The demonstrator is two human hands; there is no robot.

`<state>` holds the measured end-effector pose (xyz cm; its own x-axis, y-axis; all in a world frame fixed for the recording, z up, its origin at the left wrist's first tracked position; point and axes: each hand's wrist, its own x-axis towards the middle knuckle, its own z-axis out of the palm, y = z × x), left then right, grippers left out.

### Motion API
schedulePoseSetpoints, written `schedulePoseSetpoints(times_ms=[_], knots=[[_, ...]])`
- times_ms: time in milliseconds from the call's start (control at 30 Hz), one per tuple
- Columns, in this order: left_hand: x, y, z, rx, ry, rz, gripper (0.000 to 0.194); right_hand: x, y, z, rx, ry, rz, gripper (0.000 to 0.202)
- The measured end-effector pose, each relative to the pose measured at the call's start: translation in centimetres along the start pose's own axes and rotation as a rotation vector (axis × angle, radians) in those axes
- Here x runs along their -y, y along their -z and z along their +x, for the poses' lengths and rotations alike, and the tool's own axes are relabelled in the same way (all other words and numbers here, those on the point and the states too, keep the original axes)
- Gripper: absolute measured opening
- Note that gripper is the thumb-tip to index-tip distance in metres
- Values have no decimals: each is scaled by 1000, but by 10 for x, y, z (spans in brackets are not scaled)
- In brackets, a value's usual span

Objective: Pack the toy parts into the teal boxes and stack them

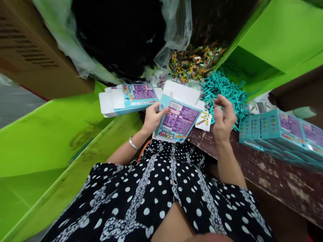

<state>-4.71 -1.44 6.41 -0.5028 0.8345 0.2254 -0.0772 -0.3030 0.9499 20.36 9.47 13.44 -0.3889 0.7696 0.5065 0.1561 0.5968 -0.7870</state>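
My left hand (153, 117) grips a teal and purple carton (180, 117) by its left edge, thumb on the printed face. The carton's white top flap stands open. To the left of that hand lies a stack of flat teal cartons (136, 97). My right hand (224, 116) is raised to the right of the carton with its fingers curled; whether something small is between them cannot be made out. A small printed card (203, 121) shows between the carton and that hand. Behind it is a heap of teal sticks (222, 89).
Several closed teal cartons (290, 131) stand in a row on the worn brown table (267, 168) at right. Orange and yellow packets (196, 62) lie at the back. A large cardboard box (42, 64) and bright green panels (45, 134) border the left.
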Motion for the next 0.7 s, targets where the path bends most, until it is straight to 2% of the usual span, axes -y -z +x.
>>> schedulePoseSetpoints(times_ms=[67,133,200,333,433,533,600,700], knots=[[16,-11,-1,-83,-12,-79,57,-20,-7,-9,93,-14,3,79],[32,-21,-4,-43,14,-127,72,-37,-18,-21,147,-75,21,87],[47,-28,-6,44,26,-123,86,-51,-29,-32,131,-142,37,90],[69,-26,-3,157,43,-10,75,-70,-39,-47,123,-277,70,84],[76,-21,2,165,77,135,70,-79,-41,-51,145,-368,50,73],[78,-19,2,166,82,201,76,-81,-45,-53,158,-346,-43,62],[80,-21,-2,135,72,190,77,-78,-51,-55,108,-306,-71,56],[81,-24,-9,-2,81,143,78,-74,-59,-59,-45,-329,13,46]])
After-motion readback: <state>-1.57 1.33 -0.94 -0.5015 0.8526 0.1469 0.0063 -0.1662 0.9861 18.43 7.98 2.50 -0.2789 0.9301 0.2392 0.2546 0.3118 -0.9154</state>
